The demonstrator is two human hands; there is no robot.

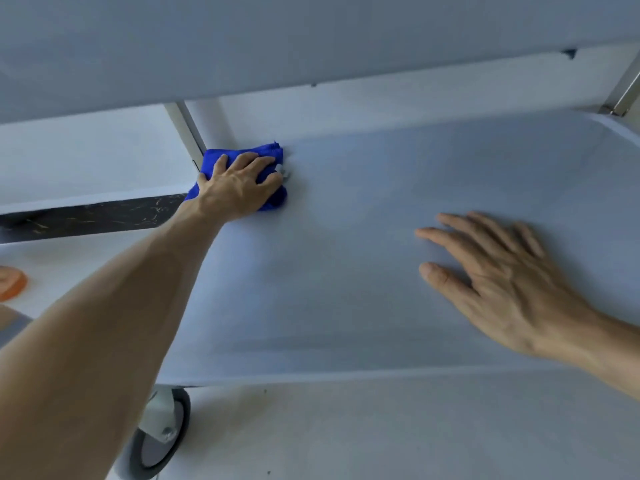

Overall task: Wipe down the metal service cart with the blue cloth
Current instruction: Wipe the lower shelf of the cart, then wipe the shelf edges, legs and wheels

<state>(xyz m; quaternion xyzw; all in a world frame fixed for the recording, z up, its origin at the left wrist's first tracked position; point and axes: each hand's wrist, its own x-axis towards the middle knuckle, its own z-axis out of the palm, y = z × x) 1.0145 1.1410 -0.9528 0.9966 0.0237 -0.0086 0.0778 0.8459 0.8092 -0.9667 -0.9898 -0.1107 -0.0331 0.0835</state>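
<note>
So from the head cam I'm looking down at the lower shelf (346,271) of the metal service cart, with the upper shelf (311,39) cutting across the top of the view.

The left hand (239,185) is way out at the far left corner of that lower shelf, on top of the blue cloth (242,155). Fingers are spread and curled over the bunched cloth, pressing it down onto the shelf, so that hand is holding the cloth. The cloth sits right up against the cart's upright post (187,129), and there's a small grey tag (283,170) poking out on its right side by the fingertips.

The right hand (502,278) is well apart from it, over on the right side of the same shelf. Fingers are straight and a bit fanned, palm down, holding nothing. It looks flat on the metal or just above it; honestly I can't tell which because that hand is a little blurred.

Other stuff: a caster wheel (166,434) with a grey tyre under the near left corner of the cart, another post (623,95) at the far right corner, a pale floor (381,427) below, a dark marbled strip (86,216) off to the left, and part of something orange (12,282) at the left edge that I can't identify.
</note>
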